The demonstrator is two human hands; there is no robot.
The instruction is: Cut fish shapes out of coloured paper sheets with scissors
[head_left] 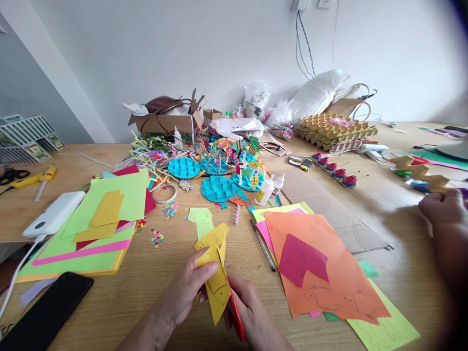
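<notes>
My left hand [186, 285] pinches a piece of yellow paper [218, 285] with fish outlines drawn on it, the thumb lying on top. In my right hand [252, 307] is a pair of red-handled scissors [236, 312]; its blades are mostly hidden at the right edge of the yellow paper, where a slit stands open. Beyond the paper lies a light green paper scrap [201, 219] with a fish drawn on it. To the right, an orange sheet [321, 253] with pencilled fish carries a magenta piece [302, 261], and a pen [262, 245] rests beside it.
Coloured sheets [120, 209], a white power bank [54, 213] and a black phone [47, 312] lie left. Blue discs [219, 188], glue bottles [265, 190] and paper strips stand behind. Egg trays [334, 129] sit back right. Another person's hand [444, 209] is at the far right.
</notes>
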